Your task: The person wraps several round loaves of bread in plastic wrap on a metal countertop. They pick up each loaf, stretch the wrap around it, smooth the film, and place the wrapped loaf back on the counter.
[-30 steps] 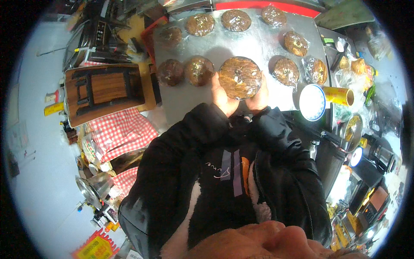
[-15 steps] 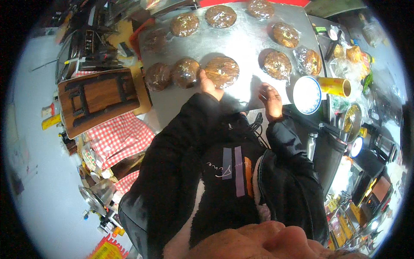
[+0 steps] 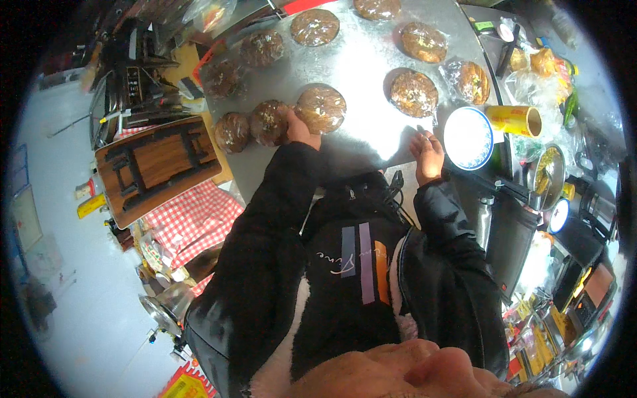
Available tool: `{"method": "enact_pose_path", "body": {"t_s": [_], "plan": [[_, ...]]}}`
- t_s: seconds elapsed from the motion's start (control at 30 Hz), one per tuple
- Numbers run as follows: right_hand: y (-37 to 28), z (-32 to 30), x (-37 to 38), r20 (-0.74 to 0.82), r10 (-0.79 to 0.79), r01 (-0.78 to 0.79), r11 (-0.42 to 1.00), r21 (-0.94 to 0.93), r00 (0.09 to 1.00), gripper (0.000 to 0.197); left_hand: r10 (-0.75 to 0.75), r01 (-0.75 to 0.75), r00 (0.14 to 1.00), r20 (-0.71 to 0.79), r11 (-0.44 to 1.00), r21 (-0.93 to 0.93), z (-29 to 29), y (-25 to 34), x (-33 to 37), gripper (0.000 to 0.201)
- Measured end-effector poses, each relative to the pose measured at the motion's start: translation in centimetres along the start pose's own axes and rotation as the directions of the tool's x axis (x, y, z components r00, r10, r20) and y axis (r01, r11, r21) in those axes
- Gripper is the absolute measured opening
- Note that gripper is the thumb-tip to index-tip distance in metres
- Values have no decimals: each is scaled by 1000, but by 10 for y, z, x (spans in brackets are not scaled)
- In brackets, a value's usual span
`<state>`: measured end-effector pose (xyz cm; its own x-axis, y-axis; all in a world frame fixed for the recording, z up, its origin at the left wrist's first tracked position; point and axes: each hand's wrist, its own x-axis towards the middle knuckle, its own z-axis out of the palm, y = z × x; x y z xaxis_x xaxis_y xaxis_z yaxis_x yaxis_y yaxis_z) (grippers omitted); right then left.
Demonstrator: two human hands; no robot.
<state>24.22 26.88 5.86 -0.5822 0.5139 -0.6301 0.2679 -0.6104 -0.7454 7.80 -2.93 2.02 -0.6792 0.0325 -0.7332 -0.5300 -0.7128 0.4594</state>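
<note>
Several round brown cakes, each wrapped in clear plastic film with pale bits on top, lie on a steel table. My left hand [image 3: 303,130] is at the near row, its fingers stretched between the middle wrapped cake [image 3: 269,123] and the right wrapped cake [image 3: 320,110]. It touches the right one's near-left edge and does not close round it. My right hand [image 3: 428,154] hovers at the table's near edge, left of a white bowl with a blue rim [image 3: 468,138]. Its fingers are loosely bent and apart, with nothing in them. Another wrapped cake [image 3: 413,93] lies just beyond it.
A yellow roll [image 3: 516,121] lies right of the bowl, with plastic bags [image 3: 527,93] beyond. At left stand a folded wooden table [image 3: 158,171] and a red checked cloth [image 3: 192,215]. A metal pan with food [image 3: 548,169] sits at the right.
The view has shifted, so the table and cakes sit a little further left and are turned slightly. My left hand keeps its place at the cakes. My right hand is now nearer the bowl.
</note>
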Motion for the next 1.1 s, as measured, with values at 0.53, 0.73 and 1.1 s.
{"method": "enact_pose_path", "body": {"t_s": [0.53,0.73,1.1], "plan": [[-3,12,24,2,-201,201,975,-99,980,71,-297,-13,877,378,772,636,98,-29,-119,57],[-19,25,38,-49,-81,83,995,56,996,72,-391,99,878,277,713,694,165,-82,-83,80],[-47,40,66,6,-82,74,931,356,997,53,-423,165,891,164,639,751,201,-112,-17,64]]}}
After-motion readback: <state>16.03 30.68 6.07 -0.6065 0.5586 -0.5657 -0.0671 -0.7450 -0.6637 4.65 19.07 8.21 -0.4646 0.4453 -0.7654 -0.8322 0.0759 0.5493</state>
